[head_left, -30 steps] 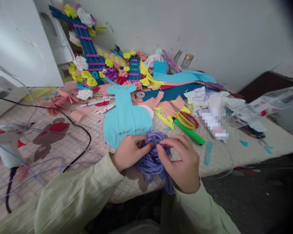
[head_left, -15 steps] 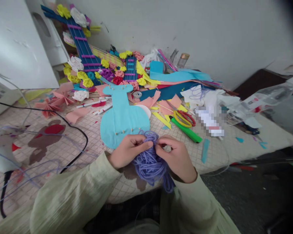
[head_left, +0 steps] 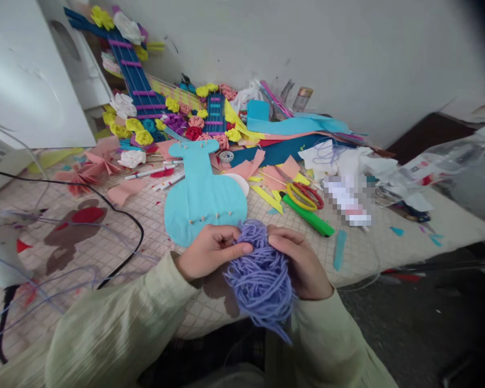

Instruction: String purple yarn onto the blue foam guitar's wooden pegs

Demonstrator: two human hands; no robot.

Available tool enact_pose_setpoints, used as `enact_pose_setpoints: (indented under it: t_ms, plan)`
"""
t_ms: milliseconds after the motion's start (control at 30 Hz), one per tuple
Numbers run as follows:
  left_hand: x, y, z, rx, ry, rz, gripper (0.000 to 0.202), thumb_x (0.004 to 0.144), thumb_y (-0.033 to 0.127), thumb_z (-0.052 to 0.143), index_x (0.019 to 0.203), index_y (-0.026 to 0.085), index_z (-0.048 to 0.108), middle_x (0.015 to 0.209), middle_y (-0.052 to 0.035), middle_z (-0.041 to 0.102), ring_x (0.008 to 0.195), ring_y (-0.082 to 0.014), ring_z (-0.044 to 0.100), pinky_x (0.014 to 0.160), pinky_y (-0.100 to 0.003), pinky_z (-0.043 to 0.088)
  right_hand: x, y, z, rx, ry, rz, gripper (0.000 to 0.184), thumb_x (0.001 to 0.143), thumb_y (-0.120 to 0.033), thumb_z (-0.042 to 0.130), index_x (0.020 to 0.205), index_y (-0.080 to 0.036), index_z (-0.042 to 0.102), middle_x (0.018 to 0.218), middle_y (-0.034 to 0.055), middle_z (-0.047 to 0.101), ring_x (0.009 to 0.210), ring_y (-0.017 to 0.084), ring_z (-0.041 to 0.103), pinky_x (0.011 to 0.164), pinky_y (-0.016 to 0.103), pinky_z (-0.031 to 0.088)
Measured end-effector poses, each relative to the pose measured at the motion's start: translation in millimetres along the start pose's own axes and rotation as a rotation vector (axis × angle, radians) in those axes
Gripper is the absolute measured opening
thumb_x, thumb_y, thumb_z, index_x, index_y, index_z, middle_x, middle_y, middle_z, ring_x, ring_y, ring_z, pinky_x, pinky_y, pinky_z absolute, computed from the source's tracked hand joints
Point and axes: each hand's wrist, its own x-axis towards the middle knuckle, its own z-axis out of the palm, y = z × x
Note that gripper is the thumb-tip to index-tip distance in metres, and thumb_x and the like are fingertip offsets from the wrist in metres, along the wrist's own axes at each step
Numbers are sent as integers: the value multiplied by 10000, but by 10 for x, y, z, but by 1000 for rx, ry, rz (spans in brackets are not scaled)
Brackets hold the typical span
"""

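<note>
A loose bundle of lavender-purple yarn (head_left: 262,285) is sitting between my hands at the near edge of the tile-patterned tabletop (head_left: 359,258), its narrow top at my fingertips, its strands spreading below my grip and toward me. My left hand (head_left: 212,250) is pinching the top's left side, thumb in front, fingers nearly closed. My right hand (head_left: 303,261) is holding the upper right side, thumb and fingers bent close together; the yarn is hiding some fingertips. Just beyond, a flat turquoise guitar-shaped cutout (head_left: 206,196) is lying left of a green plastic-handled tool (head_left: 308,216) and yellow-and-red looped handles (head_left: 301,198).
</note>
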Motion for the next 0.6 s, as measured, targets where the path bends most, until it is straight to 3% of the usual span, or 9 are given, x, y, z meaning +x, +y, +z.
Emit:
enact_pose_setpoints:
  t_ms: [167, 267, 600]
  plan:
    - [21, 7, 31, 103, 109, -28, 339, 670, 410, 665, 601, 138, 473, 520, 73, 271, 473, -51, 244, 423, -197, 188, -40, -10, -5, -245, 21, -124, 74, 730, -243, 645, 683, -194, 674, 631, -12, 521, 630, 111, 460, 587, 243, 373]
    - [19, 38, 39, 91, 117, -67, 362, 651, 401, 679, 570, 141, 441, 538, 69, 276, 491, -52, 267, 433, -192, 210, -43, -6, 38, -262, -2, -131, 91, 750, -245, 622, 697, -191, 673, 650, -3, 532, 646, 117, 468, 600, 251, 377]
    - [18, 68, -3, -255, -1, -201, 245, 644, 308, 625, 571, 132, 472, 511, 59, 391, 466, -54, 360, 445, -184, 298, -22, 50, 151, 250, 29, 273, 131, 607, -274, 711, 607, -172, 628, 605, -22, 553, 570, 100, 476, 549, 225, 391]
